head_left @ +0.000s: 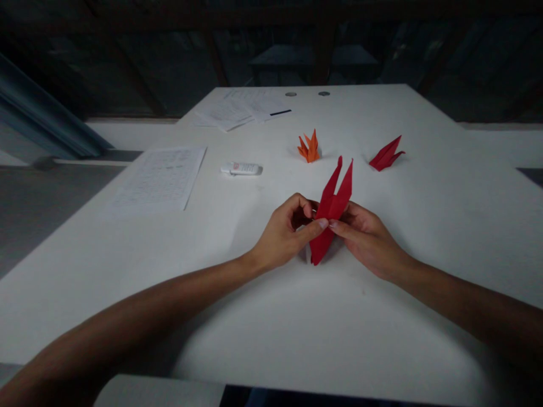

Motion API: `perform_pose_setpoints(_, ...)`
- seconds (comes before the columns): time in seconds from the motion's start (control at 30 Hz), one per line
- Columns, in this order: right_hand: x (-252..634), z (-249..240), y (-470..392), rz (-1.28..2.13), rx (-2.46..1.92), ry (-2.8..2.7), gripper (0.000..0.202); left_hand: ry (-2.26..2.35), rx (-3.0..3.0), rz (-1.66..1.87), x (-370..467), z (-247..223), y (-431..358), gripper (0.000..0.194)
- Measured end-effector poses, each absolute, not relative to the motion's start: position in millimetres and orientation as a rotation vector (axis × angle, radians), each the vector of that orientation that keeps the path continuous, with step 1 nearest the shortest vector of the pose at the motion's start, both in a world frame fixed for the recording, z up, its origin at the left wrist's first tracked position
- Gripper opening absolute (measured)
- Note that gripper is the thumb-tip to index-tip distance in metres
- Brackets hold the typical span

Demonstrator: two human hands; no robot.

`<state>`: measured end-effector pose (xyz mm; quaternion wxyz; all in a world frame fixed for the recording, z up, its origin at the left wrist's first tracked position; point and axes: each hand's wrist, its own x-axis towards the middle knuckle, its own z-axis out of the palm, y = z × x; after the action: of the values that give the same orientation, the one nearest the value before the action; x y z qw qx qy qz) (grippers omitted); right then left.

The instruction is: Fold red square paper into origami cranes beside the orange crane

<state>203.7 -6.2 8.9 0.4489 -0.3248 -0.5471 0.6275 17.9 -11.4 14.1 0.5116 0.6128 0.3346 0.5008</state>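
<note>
A red folded paper figure (334,204) is held upright just above the white table (271,316), with two long points at its top and a pointed lower end. My left hand (291,232) pinches it from the left, the thumb on its front face. From the right, my right hand (367,234) grips the same paper, its thumb tip touching or almost touching the left thumb. The fingers behind the paper are partly hidden. Beyond my hands stand a small orange folded figure (309,147) and, farther right, another red folded figure (387,154).
A white tube-like object (241,168) lies left of the orange figure. A written sheet (159,178) is at the left, with more papers (237,107) and a dark pen-like strip (280,113) farther back. Two round discs sit near the far edge.
</note>
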Motion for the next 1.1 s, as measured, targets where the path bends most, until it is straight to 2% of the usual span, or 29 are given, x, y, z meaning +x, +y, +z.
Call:
perform_pose_setpoints(0.1,202.5,10.2,-7.1,1.583,-0.798,-1.321,0.026,0.787,1.378,1.194,19.2,13.8,-11.9,0.043)
perform_pose_setpoints(0.47,203.1,9.5,-7.3,1.602,-0.752,-1.281,0.025,0.758,1.412,1.094,16.8,18.1,-13.5,0.026)
perform_pose_setpoints(0.73,203.2,7.6,-6.7,1.598,-0.775,-1.301,0.022,0.743,1.284,1.123,15.7,12.2,-9.2,0.024)
perform_pose_setpoints(0.83,204.1,6.4,-6.4,1.614,-0.775,-1.249,0.016,0.695,1.193,1.135,15.8,6.6,-6.0,0.027)
perform_pose_setpoints(0.93,204.9,3.7,-5.7,1.614,-0.784,-1.220,0.013,0.668,1.095,1.163,17.2,3.6,-4.6,0.041)
perform_pose_setpoints(1.1,205.2,-0.1,-4.1,1.587,-0.854,-1.231,0.017,0.695,1.047,1.144,18.8,6.3,-6.6,0.053)
